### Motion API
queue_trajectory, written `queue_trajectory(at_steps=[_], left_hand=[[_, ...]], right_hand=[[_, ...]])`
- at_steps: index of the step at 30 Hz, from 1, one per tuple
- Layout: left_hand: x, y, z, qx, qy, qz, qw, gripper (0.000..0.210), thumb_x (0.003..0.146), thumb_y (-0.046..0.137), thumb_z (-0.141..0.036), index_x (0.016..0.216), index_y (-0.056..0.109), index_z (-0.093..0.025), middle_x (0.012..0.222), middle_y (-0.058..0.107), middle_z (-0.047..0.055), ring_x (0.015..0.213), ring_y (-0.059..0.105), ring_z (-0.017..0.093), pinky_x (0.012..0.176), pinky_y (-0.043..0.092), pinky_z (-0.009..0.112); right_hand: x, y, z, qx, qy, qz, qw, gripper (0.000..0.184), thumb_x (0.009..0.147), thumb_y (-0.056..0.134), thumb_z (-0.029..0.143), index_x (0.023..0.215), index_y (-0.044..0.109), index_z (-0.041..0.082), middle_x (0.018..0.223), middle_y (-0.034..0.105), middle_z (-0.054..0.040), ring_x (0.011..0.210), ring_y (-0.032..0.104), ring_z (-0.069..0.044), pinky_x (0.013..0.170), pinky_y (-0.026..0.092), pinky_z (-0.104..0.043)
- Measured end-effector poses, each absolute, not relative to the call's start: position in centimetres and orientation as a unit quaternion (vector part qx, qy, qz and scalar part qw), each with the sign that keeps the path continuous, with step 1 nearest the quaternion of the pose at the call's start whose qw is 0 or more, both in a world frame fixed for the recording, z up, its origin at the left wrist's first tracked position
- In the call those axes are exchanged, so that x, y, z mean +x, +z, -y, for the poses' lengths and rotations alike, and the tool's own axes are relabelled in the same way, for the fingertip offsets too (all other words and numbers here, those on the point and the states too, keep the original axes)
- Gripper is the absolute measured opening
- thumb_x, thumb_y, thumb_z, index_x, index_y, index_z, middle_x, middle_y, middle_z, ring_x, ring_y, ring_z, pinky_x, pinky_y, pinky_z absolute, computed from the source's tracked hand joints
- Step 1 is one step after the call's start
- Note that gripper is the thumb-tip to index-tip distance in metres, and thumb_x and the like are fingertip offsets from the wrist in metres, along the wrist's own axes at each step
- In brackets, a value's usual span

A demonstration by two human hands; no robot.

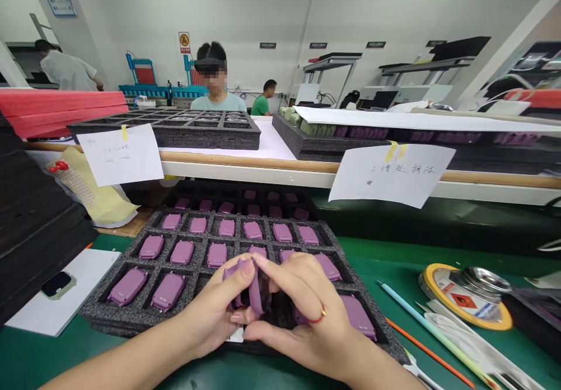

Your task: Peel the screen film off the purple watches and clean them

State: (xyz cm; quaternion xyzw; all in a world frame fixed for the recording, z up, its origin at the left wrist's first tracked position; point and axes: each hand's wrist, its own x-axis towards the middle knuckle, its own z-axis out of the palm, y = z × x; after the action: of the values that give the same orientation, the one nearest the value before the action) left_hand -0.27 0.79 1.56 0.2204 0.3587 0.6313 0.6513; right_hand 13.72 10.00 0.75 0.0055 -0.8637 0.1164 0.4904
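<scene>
Above the front of a dark foam tray [131, 320], my left hand [219, 299] grips a purple plastic case [259, 293] between thumb and fingers. The case is tilted on edge, its dark inside partly showing. My right hand [307, 314], with a thin red band on one finger, has its forefinger on the top edge of the same case and other fingers curled at its side. Its thumb lies lower, near the left fingertips. Similar purple cases, such as this one [169, 290], lie singly in the tray's compartments. My hands hide the tray's middle front.
Right of the tray lie a blue-green stick [433, 325], an orange stick [429, 352] and a yellow-rimmed roll [475, 308] with a metal dish [486, 282]. At left, a watch [58, 285] rests on white paper [65, 314]. A shelf edge [245, 171] crosses ahead; a person sits beyond.
</scene>
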Motion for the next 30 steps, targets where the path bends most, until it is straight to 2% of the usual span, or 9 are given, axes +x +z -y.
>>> queue_trajectory(at_steps=[1,4,7,10,15,19,23,26,30], left_hand=[[-0.2,1.5,-0.8,0.234,0.626,-0.362,0.650,0.047,0.066,0.089,-0.052,0.080,0.062,-0.016,0.050,0.048,-0.009,0.040,0.030,0.001,0.041,0.022,0.013],[-0.3,1.4,-1.0,0.240,0.627,-0.356,0.650,0.048,0.067,0.088,-0.053,0.082,0.063,-0.015,0.050,0.049,-0.008,0.041,0.029,0.001,0.043,0.022,0.014],[-0.5,1.3,-1.0,0.213,0.639,-0.344,0.655,0.049,0.068,0.087,-0.055,0.086,0.066,-0.015,0.051,0.052,-0.007,0.040,0.028,0.001,0.043,0.020,0.014],[-0.6,1.4,-0.8,0.189,0.631,-0.351,0.666,0.047,0.064,0.089,-0.054,0.081,0.066,-0.016,0.055,0.056,-0.005,0.037,0.029,0.000,0.040,0.017,0.015],[-0.7,1.4,-0.7,0.211,0.608,-0.381,0.664,0.048,0.064,0.088,-0.054,0.080,0.072,-0.012,0.073,0.069,0.004,0.035,0.035,-0.001,0.037,0.018,0.016],[-0.6,1.2,-0.9,0.186,0.633,-0.375,0.651,0.044,0.064,0.091,-0.049,0.084,0.071,-0.015,0.062,0.062,-0.001,0.041,0.042,0.002,0.040,0.025,0.013],[-0.6,1.3,-1.2,0.168,0.669,-0.336,0.641,0.032,0.069,0.090,-0.033,0.084,0.069,-0.013,0.062,0.062,-0.001,0.048,0.048,0.004,0.040,0.026,0.011],[-0.9,1.4,-1.3,0.157,0.677,-0.327,0.640,0.024,0.076,0.081,-0.032,0.085,0.069,-0.013,0.063,0.064,0.000,0.042,0.044,0.003,0.037,0.025,0.013],[-1.2,1.6,-1.0,0.177,0.661,-0.310,0.660,0.028,0.085,0.071,-0.043,0.079,0.067,-0.015,0.055,0.060,-0.002,0.031,0.027,0.000,0.032,0.014,0.015]], right_hand=[[13.7,0.8,-10.0,-0.004,0.140,0.866,0.480,0.056,0.089,0.073,0.045,0.133,0.056,0.015,0.081,0.068,-0.0041,0.071,0.061,-0.019,0.067,0.051,-0.036],[13.8,0.9,-10.1,-0.005,0.212,0.857,0.471,0.050,0.089,0.076,0.038,0.130,0.057,0.019,0.083,0.069,-0.0025,0.071,0.061,-0.017,0.068,0.049,-0.034],[13.9,1.2,-10.4,-0.012,0.250,0.846,0.472,0.054,0.084,0.080,0.043,0.127,0.057,0.021,0.097,0.073,-0.0056,0.081,0.064,-0.018,0.075,0.052,-0.034],[13.9,1.2,-10.5,-0.014,0.248,0.844,0.475,0.057,0.080,0.081,0.049,0.124,0.057,0.022,0.103,0.073,-0.0071,0.090,0.065,-0.021,0.080,0.053,-0.035],[13.7,1.0,-10.4,-0.006,0.231,0.852,0.470,0.053,0.084,0.079,0.044,0.126,0.054,0.022,0.102,0.074,-0.0069,0.086,0.067,-0.020,0.081,0.052,-0.035],[13.9,1.6,-10.7,-0.008,0.210,0.867,0.452,0.052,0.083,0.081,0.032,0.128,0.056,0.021,0.109,0.074,-0.0079,0.094,0.068,-0.022,0.086,0.052,-0.038],[14.8,2.7,-11.8,-0.121,0.199,0.864,0.446,0.037,0.077,0.077,0.025,0.111,0.064,0.022,0.099,0.075,-0.0039,0.086,0.068,-0.022,0.081,0.053,-0.038],[15.2,2.8,-12.7,-0.187,0.184,0.879,0.399,0.029,0.078,0.074,0.027,0.105,0.065,0.021,0.094,0.073,-0.0048,0.082,0.067,-0.023,0.076,0.055,-0.039],[15.1,2.0,-13.3,-0.212,0.160,0.930,0.254,0.027,0.077,0.078,0.027,0.100,0.068,0.018,0.096,0.071,-0.0092,0.092,0.067,-0.030,0.085,0.056,-0.050]])
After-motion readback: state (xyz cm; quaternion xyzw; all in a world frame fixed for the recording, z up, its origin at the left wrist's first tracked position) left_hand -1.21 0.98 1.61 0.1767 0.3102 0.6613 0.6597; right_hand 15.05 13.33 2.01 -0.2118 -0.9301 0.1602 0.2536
